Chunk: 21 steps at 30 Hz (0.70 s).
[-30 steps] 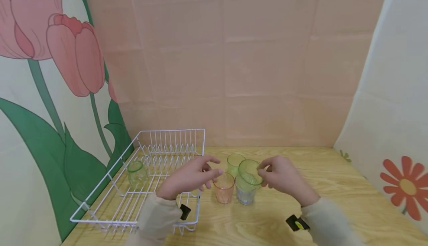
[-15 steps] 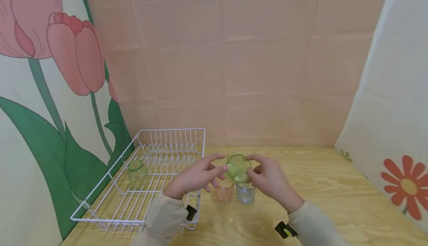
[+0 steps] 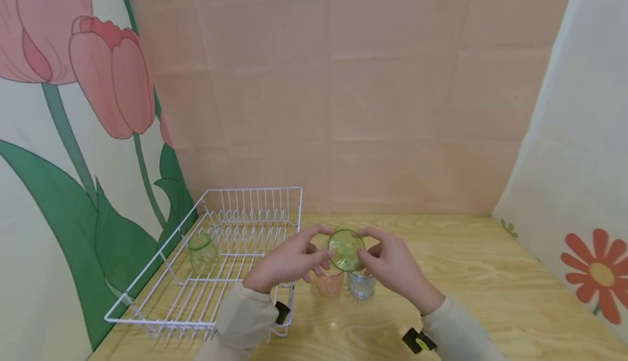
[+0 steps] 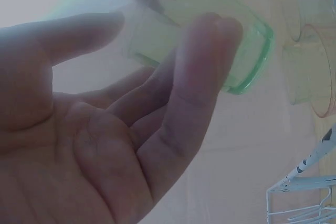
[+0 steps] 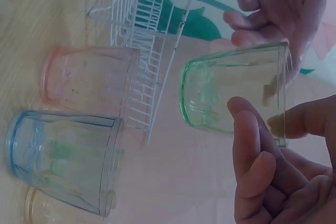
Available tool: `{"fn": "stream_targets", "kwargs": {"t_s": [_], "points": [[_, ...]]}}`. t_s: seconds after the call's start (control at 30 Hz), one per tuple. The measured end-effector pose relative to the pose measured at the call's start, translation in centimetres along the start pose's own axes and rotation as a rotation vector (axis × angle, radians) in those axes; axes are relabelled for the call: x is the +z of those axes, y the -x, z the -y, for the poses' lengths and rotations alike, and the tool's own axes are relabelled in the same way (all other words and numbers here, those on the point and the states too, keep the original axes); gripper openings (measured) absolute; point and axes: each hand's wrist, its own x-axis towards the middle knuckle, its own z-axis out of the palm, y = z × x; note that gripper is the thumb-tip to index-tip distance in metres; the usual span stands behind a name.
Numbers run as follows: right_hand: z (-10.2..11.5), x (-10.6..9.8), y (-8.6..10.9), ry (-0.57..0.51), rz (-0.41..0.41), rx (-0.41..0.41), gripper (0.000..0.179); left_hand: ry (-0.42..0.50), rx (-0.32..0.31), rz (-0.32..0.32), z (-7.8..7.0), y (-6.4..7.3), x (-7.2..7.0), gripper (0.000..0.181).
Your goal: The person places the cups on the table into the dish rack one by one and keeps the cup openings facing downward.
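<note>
A light green drinking glass (image 3: 346,250) is held up over the table, its round mouth turned to the head camera. My right hand (image 3: 394,263) pinches it at the rim, thumb and fingers on its right side. On the other side is my left hand (image 3: 294,257), thumb and fingers loosely bent, with fingertips right at the glass. In the right wrist view the left hand's palm shows behind it. Below stand a pink glass (image 3: 330,284) and a bluish clear glass (image 3: 361,286), side by side. A yellowish glass (image 5: 63,208), partly cut off, shows in the right wrist view.
A white wire dish rack (image 3: 198,325) stands to the left on the wooden table (image 3: 471,290). Inside it a green glass (image 3: 202,254) sits upside down at the left. A pink cloth (image 3: 402,104) hangs behind the table, with flower-printed cloth at both sides.
The right hand has brought the green glass left from above the clear glass, turning its mouth toward the head camera. The left hand has moved slightly right, up to the glass.
</note>
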Motion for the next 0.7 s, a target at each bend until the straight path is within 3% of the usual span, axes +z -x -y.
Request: {"fn": "stream_targets", "kwargs": {"t_s": [0.37,0.53,0.7], "points": [[0.18,-0.44,-0.46,-0.149,0.038,0.142,0.047,-0.107,0.022,0.025,-0.27,0.26,0.03,0.044],[0.04,-0.35,-0.55,-0.148,0.063,0.162,0.047,-0.164,0.052,0.061,-0.44,0.37,0.07,0.047],[-0.12,-0.05,-0.47,-0.136,0.091,0.178,0.049,-0.178,0.036,0.089,-0.51,0.54,0.15,0.041]]}}
